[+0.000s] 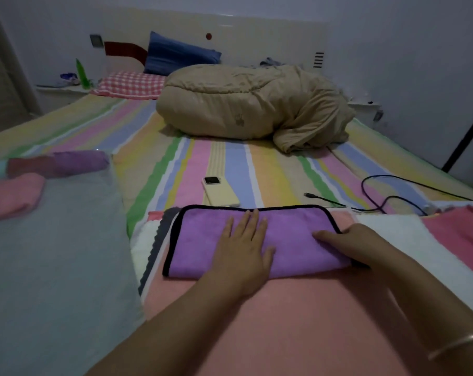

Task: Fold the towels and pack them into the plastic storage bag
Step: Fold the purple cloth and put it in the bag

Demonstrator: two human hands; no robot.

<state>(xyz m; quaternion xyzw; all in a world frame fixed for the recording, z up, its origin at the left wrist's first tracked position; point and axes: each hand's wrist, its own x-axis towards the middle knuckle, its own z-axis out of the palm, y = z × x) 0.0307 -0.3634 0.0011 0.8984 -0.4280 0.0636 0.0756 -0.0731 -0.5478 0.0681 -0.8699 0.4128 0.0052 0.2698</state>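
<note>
A purple towel [292, 234] with black trim lies folded in half on a pile of flat towels: a pink one [284, 321], a white one [408, 234] and a dark grey edge [164, 223]. My left hand [243, 251] presses flat on its middle, fingers spread. My right hand [349, 242] grips the towel's right end, thumb on top and fingers hidden beneath. On the left, a clear plastic storage bag [56, 267] holds several folded towels: purple [80, 161], red [29, 165] and pink [11, 194].
All this rests on a bed with a striped sheet [229, 164]. A phone in a yellow case [220, 191] lies just beyond the purple towel, a black charging cable [379, 196] to its right. A bundled beige quilt [251, 104] and pillows sit farther back.
</note>
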